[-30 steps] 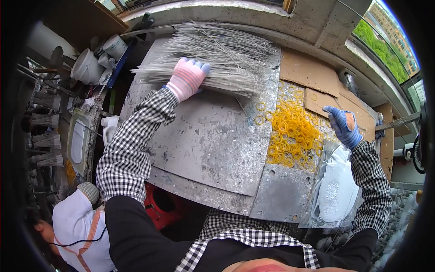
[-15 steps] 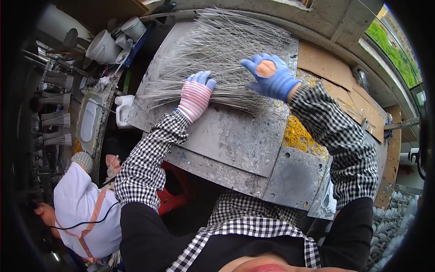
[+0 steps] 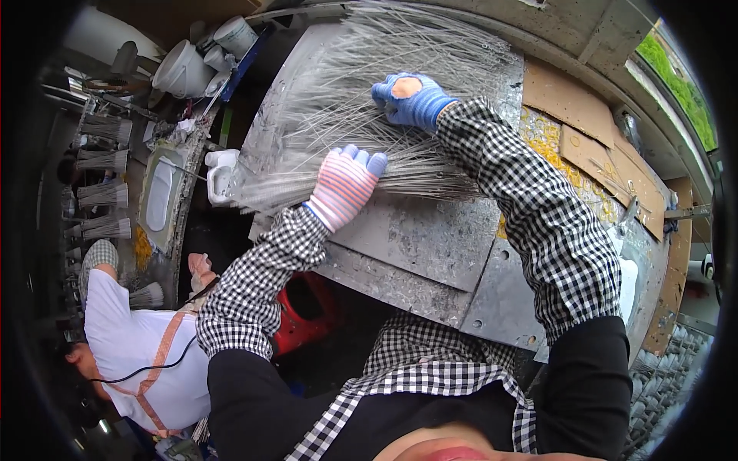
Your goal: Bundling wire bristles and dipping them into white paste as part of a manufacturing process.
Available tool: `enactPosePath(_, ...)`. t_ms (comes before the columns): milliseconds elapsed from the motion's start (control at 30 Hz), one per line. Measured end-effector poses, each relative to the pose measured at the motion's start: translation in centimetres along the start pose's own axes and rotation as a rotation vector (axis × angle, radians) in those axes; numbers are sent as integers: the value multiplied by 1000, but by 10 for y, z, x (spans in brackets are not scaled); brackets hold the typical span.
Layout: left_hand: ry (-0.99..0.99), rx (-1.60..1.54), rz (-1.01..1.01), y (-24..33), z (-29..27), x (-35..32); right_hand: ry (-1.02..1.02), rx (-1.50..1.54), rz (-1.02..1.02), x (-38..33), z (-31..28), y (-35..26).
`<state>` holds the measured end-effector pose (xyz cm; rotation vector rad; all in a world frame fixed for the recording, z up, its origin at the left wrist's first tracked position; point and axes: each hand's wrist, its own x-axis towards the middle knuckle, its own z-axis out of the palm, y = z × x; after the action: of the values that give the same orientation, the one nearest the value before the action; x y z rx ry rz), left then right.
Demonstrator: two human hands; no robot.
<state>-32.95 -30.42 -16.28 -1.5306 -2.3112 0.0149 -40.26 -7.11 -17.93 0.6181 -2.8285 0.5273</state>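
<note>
A large pile of thin silvery wires is spread over the grey metal sheet on the bench. My left hand, in a pink-and-white striped glove with blue fingertips, is closed on a bundle of wires at the pile's near edge. Farther off, to the right, my right hand wears a blue glove with a hole over its back. Its fingers bend down together among the wires; their tips are partly hidden. Motion blurs the wires on the left.
Yellow rings and cardboard pieces lie right of the pile. A white jug stands at the bench's left side, with buckets beyond. At lower left is another person in white. Below the bench is a red object.
My right hand has moved left and down onto the wires, its fingers closing. My left hand has shifted slightly right and nearer, and the wires by it have moved. The whole view has shifted a little.
</note>
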Motion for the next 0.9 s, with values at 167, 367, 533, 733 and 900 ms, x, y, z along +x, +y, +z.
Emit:
enactPosePath(167, -188, -159, -223, 42, -13, -56, -15, -100, 142, 7, -14, 37)
enactPosePath(367, -206, -153, -116, 23, -17, -42, 188, -291, 93, 3, -3, 28)
enactPosePath(533, -185, -66, -14, -3, -10, -14, -82, -282, 12, -29, 11, -45)
enactPosePath(733, -176, -105, -77, -27, 7, -3, 35, 126, -397, -65, 22, -44)
enactPosePath(900, -253, -142, -56, -15, 8, -8, -13, 251, -130, -49, 8, -37)
